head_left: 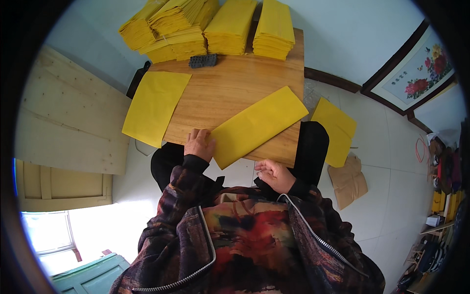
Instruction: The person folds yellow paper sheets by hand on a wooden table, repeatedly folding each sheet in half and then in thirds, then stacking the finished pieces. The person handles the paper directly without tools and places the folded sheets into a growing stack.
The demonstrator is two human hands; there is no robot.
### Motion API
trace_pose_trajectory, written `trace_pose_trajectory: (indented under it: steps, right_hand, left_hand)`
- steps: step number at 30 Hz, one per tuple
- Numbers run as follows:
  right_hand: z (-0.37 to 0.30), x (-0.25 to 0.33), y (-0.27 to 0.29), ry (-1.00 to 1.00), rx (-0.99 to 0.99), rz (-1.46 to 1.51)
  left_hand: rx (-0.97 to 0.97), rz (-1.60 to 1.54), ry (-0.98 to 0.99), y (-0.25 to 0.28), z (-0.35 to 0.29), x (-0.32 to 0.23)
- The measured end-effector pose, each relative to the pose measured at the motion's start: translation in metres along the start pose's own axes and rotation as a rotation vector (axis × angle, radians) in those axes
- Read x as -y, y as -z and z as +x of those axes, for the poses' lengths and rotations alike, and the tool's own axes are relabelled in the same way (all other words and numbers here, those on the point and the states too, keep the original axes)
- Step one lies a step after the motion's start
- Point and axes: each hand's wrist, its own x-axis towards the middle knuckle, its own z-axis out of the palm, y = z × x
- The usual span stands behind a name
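A long folded strip of yellow paper (259, 125) lies slantwise across the near edge of the wooden table, its lower left end jutting past the edge. My left hand (198, 145) rests at that end, palm down with fingers spread on the wood, its thumb side against the paper. Just off the table's near edge, my right hand (276, 175) hovers below the strip, its fingers loosely curled and apart; nothing shows in it. A wider yellow sheet (156, 105) lies flat at the table's left edge, overhanging it.
Stacks of folded yellow paper (230, 29) line the back of the table (230, 81). In front of them is a dark grey textured block (202, 61). Right of my knee lie another yellow sheet (335, 130) and crumpled brown paper (348, 182). Wooden boards (73, 112) stand at left.
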Motion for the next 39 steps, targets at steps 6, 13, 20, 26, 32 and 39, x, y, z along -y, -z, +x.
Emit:
trace_pose_trajectory:
  steps: [6,13,20,26,32,39]
  right_hand:
    - [0.01,0.001,-0.008,-0.01,0.032,0.201]
    - [-0.007,-0.004,0.006,-0.138,-0.07,0.406]
    - [-0.01,-0.002,0.002,-0.148,-0.199,0.367]
    - [-0.016,0.01,0.006,-0.147,-0.257,0.286]
    - [-0.015,0.027,0.029,-0.243,-0.339,0.194]
    - [0.04,0.006,0.077,0.052,-0.564,0.306]
  left_hand:
    - [0.12,-0.08,0.077,0.001,-0.003,-0.001]
    - [0.182,-0.334,0.06,-0.011,-0.032,-0.003]
    - [0.635,-1.189,0.638,-0.02,-0.046,0.009]
    - [0.77,-1.3,0.637,-0.036,-0.047,-0.012]
    - [0.861,-1.101,0.489,-0.037,-0.04,-0.035]
    - [0.91,-1.138,0.315,-0.031,-0.034,-0.052]
